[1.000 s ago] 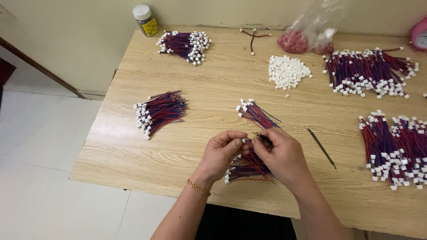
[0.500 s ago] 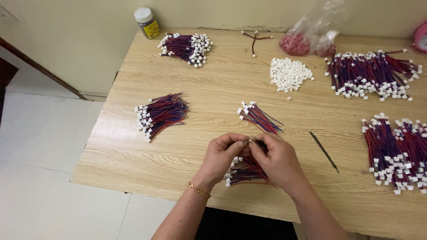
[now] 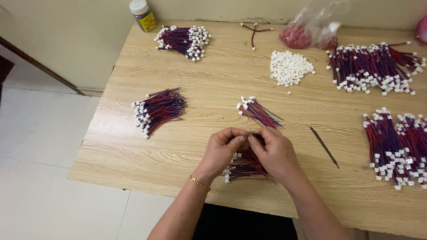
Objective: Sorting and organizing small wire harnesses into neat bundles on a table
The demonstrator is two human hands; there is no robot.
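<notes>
Both hands meet over the desk (image 3: 133, 151). The left hand (image 3: 222, 149) and right hand (image 3: 275, 153) pinch one wire piece (image 3: 254, 133) between their fingers. The wire bundle (image 3: 244, 166) lies just under them, its long axis running left to right.

A light wooden table (image 3: 133, 146) stands against a cream wall (image 3: 66, 35) over a pale tiled floor (image 3: 40, 133).

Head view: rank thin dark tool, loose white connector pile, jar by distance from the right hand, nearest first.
From the right hand:
1. Thin dark tool, just to its right.
2. Loose white connector pile, farther up the table.
3. Jar, at the far left corner.
</notes>
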